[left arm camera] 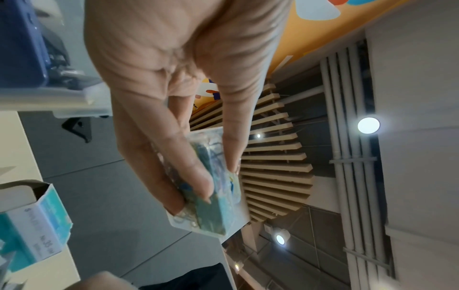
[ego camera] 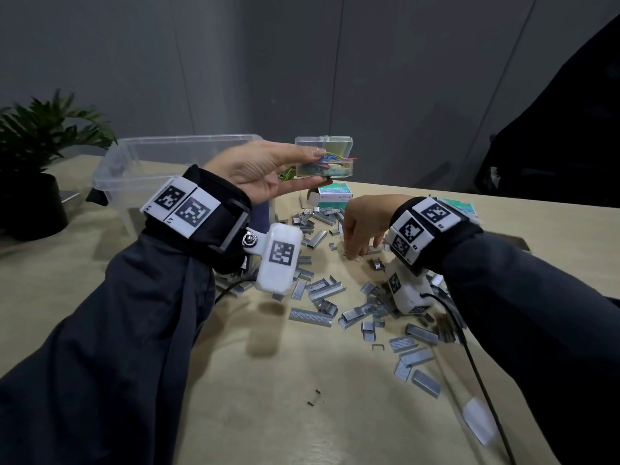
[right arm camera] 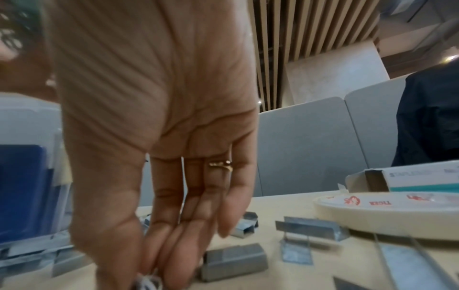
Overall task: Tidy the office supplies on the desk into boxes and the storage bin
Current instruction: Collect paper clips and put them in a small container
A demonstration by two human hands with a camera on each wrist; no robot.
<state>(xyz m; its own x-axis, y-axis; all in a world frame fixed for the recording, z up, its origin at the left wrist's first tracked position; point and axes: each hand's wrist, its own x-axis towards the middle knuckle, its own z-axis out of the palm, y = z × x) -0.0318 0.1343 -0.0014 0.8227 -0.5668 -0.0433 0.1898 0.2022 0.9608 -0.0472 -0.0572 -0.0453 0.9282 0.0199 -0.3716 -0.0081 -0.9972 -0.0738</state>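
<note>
Sorting staples and clips on the desk

Staple strips (ego camera: 327, 290) litter the desk's (ego camera: 268, 397) middle; the right hand (ego camera: 364, 226) pinches something small among them. The left hand (ego camera: 265, 172) holds a clear clip box (ego camera: 335, 152) aloft, near the storage bin (ego camera: 141, 162) at the far left edge.

Clear clip box (ego camera: 330, 159) aloft, apparently open; staple strips (ego camera: 327, 290) scattered.

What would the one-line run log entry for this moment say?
left hand: holds clear clip box above desk | right hand: fingertips down among loose staple strips, pinching something small | storage bin: behind, open
</note>
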